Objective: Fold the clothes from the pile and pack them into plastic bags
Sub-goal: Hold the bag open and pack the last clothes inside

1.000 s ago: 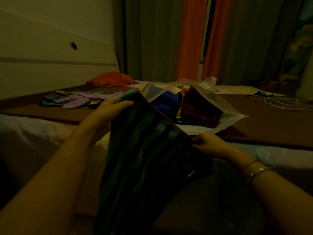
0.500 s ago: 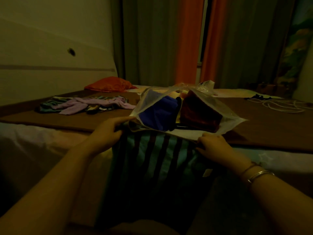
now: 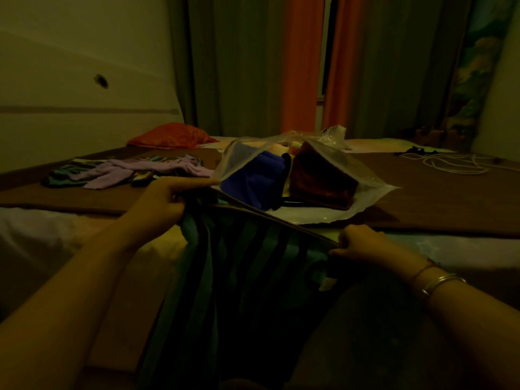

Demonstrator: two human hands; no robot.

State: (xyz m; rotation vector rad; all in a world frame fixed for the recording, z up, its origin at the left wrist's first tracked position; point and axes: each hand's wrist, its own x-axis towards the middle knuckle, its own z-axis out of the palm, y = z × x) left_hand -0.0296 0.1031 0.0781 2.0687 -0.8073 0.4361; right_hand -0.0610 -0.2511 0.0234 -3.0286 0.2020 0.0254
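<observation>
A teal and dark striped garment (image 3: 247,271) hangs in front of me, stretched by its top edge. My left hand (image 3: 166,201) grips its upper left corner. My right hand (image 3: 363,243) pinches its upper right corner, lower than the left, so the edge slopes down to the right. Just beyond lies a clear plastic bag (image 3: 371,192) holding a blue folded cloth (image 3: 250,178) and a dark red folded cloth (image 3: 320,181). A small pile of lilac and striped clothes (image 3: 126,170) lies on the bed at the left.
A brown blanket (image 3: 450,198) covers the bed. An orange pillow (image 3: 171,136) lies at the back left by the wall. White cord (image 3: 453,161) is coiled at the back right. Grey and orange curtains (image 3: 304,66) hang behind.
The garment went from raised and tilted in front of the bag to lower and spread wide. Both hands dropped with it, and the left corner now sits higher than the right.
</observation>
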